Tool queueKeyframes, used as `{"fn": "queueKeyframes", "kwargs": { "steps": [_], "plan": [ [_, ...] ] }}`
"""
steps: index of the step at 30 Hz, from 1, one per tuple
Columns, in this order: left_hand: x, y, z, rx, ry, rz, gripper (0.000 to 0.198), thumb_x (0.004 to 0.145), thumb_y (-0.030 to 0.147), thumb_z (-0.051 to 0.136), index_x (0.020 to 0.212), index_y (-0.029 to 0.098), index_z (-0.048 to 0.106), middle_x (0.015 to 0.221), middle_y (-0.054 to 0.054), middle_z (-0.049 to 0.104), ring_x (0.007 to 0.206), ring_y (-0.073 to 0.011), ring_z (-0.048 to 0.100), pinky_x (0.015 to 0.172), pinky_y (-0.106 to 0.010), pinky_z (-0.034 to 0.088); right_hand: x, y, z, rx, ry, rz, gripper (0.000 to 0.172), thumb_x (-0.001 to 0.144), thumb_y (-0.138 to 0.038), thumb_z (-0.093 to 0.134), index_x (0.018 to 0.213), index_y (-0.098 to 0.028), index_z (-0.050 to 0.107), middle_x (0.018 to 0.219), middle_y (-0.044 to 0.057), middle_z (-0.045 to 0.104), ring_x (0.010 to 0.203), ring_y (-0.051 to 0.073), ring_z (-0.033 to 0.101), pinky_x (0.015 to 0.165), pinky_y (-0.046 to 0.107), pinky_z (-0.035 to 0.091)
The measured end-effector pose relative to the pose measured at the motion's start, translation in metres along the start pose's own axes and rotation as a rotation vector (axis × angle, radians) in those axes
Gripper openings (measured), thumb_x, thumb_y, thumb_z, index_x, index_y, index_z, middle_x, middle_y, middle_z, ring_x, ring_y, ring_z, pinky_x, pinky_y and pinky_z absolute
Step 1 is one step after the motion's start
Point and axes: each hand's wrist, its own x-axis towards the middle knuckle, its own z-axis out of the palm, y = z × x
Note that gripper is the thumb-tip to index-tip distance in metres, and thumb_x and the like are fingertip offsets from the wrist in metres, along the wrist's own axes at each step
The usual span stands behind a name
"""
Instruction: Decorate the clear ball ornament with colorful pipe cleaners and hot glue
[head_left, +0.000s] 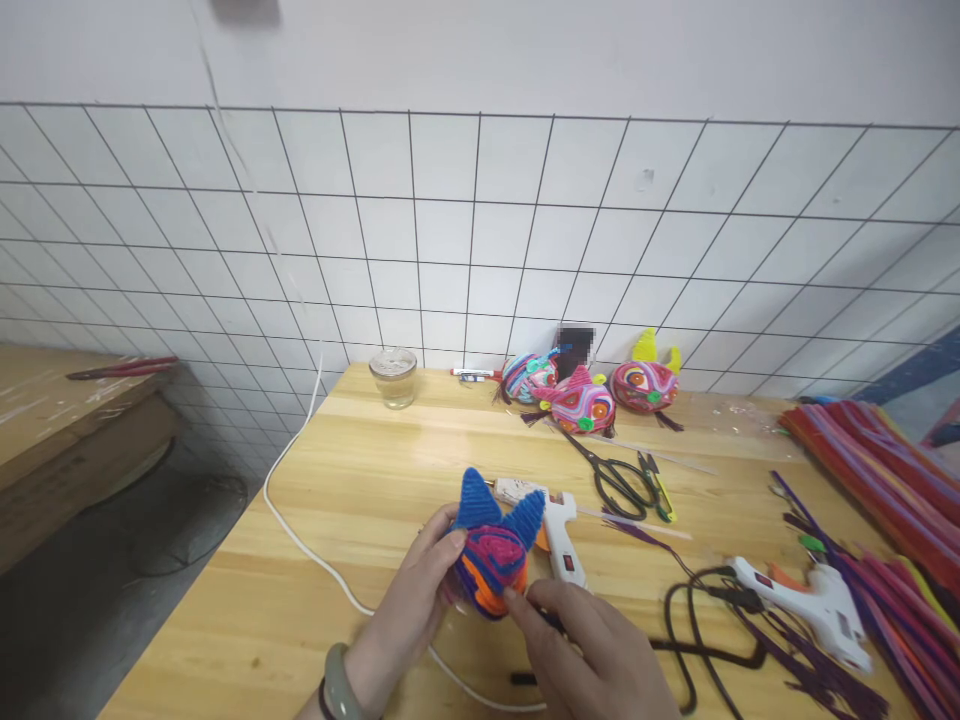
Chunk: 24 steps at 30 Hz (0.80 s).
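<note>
Held up over the table's front half is a small cat head covered in fuzzy coloured strips, with two blue pointed ears, a magenta and blue top and an orange band. My left hand is closed around its left side, thumb on the front. At its lower right, a fingertip of my right hand presses against the orange band. The right fingers are curled together, and a dark bit shows between them that I cannot make out. Just behind the head lies a white glue gun, partly hidden by an ear.
Several finished cat heads sit by the tiled wall. Black scissors and yellow snips lie behind the hands. To the right are another glue gun, black cables and fuzzy strips. A glass stands back left; a white cord runs along the left.
</note>
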Motion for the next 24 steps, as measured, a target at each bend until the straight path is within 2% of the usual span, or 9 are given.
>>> {"fn": "queueKeyframes", "kwargs": {
  "steps": [7, 13, 17, 24],
  "plan": [
    [-0.001, 0.001, 0.001, -0.013, -0.018, -0.031, 0.024, 0.082, 0.028, 0.062, 0.103, 0.018, 0.068, 0.096, -0.007, 0.072, 0.086, -0.0192, 0.065, 0.077, -0.027, 0.049, 0.004, -0.003, 0.0, 0.001, -0.009, -0.014, 0.034, 0.096, -0.009, 0.037, 0.086, -0.013, 0.069, 0.062, 0.005, 0.069, 0.051, 0.012, 0.066, 0.048, 0.018, 0.051],
    [0.001, -0.002, -0.001, -0.029, -0.023, -0.054, 0.026, 0.081, 0.03, 0.064, 0.104, 0.019, 0.068, 0.097, -0.006, 0.073, 0.088, -0.019, 0.065, 0.079, -0.027, 0.049, 0.0, -0.005, 0.004, -0.031, 0.076, 0.064, 0.039, 0.1, -0.014, 0.032, 0.085, -0.017, 0.068, 0.063, 0.004, 0.07, 0.053, 0.011, 0.066, 0.048, 0.019, 0.051],
    [0.001, -0.003, -0.002, -0.025, -0.04, -0.056, 0.026, 0.082, 0.03, 0.062, 0.105, 0.018, 0.068, 0.097, -0.007, 0.073, 0.088, -0.0203, 0.064, 0.079, -0.029, 0.049, -0.004, -0.002, 0.004, -0.012, 0.002, 0.033, 0.039, 0.1, -0.016, 0.031, 0.089, -0.018, 0.069, 0.068, 0.005, 0.071, 0.058, 0.011, 0.067, 0.053, 0.018, 0.052],
    [0.001, -0.002, -0.002, -0.035, -0.035, -0.09, 0.034, 0.082, 0.033, 0.062, 0.111, 0.017, 0.066, 0.102, -0.009, 0.072, 0.092, -0.0224, 0.063, 0.081, -0.032, 0.049, -0.01, -0.006, 0.012, 0.02, 0.07, 0.08, 0.037, 0.1, -0.017, 0.032, 0.088, -0.018, 0.068, 0.067, 0.004, 0.07, 0.056, 0.012, 0.064, 0.051, 0.021, 0.048]
  ]
}}
